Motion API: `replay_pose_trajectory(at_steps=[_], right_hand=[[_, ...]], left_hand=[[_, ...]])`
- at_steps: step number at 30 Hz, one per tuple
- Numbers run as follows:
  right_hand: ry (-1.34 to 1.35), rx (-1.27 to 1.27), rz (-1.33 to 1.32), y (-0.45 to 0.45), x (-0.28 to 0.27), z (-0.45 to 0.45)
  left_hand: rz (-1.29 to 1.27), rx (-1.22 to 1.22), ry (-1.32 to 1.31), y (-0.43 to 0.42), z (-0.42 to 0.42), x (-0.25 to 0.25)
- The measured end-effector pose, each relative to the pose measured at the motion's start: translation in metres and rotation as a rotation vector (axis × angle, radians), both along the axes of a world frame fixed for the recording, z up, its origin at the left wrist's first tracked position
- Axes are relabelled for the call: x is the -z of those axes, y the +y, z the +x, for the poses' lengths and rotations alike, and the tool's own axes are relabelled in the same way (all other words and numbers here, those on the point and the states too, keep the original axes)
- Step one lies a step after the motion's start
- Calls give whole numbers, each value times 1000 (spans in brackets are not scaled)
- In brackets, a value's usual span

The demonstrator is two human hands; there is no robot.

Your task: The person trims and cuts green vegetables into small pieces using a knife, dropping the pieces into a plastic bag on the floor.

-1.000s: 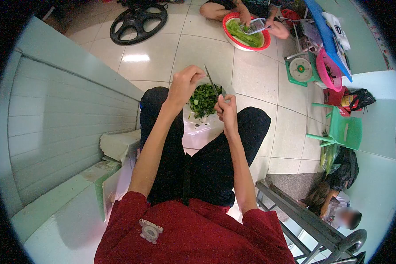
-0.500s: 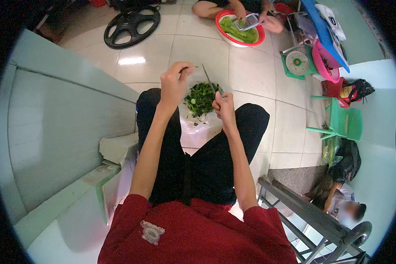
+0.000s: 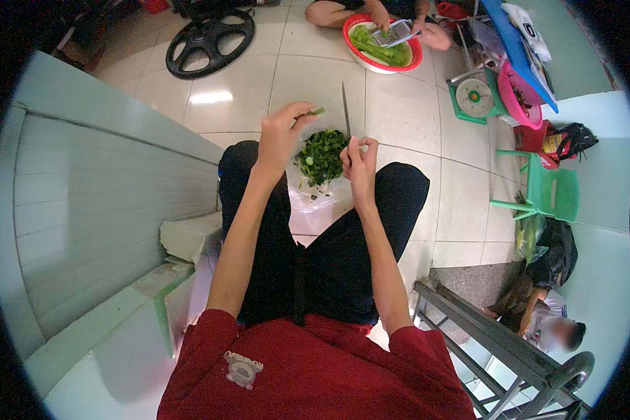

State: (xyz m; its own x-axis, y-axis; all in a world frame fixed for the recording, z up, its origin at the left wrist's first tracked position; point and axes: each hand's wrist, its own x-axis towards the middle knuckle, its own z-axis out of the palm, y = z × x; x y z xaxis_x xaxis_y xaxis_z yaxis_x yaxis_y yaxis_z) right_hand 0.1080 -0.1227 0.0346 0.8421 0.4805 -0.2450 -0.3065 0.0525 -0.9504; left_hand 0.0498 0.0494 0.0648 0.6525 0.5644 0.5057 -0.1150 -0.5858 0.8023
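Note:
Between my knees lies a heap of chopped greens [image 3: 320, 158] on a clear plastic bag [image 3: 308, 201]. My left hand [image 3: 281, 133] is closed, pinching a short green vegetable stalk [image 3: 316, 111] above the far left side of the heap. My right hand [image 3: 360, 166] is wrapped round the handle of a knife [image 3: 346, 108] at the right of the heap. The blade points away from me and stands apart from the stalk. The fingers hide most of the knife's handle.
Ahead, another person grates long green vegetables over a red-rimmed basin [image 3: 416, 59]. A steering wheel [image 3: 210, 43] lies on the tiled floor. To the right are a scale [image 3: 474, 98], a pink basin [image 3: 521, 105] and a green chair [image 3: 556, 196]. A person sits near a metal railing [image 3: 483, 329].
The knife blade has swung right, away from my left hand, and now points more straight ahead. More of the green stalk shows at my left fingertips. The other person's grater has shifted slightly.

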Motion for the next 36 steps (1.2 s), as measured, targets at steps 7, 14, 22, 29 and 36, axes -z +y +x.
replay_pose_trajectory(at_steps=[7,14,22,29,36], right_hand=[[-36,-31,81,6,-4,-4],[-68,-82,29,11,-1,-6],[-105,-54,-3,14,1,-9],[-42,-7,-62,6,11,-2],[-75,-76,52,11,2,-8]], left_hand=[[100,118,93,5,-2,5],[199,174,191,6,-3,10],[169,151,168,2,-4,5],[-2,62,-11,5,-4,0],[-8,124,61,6,-2,10]])
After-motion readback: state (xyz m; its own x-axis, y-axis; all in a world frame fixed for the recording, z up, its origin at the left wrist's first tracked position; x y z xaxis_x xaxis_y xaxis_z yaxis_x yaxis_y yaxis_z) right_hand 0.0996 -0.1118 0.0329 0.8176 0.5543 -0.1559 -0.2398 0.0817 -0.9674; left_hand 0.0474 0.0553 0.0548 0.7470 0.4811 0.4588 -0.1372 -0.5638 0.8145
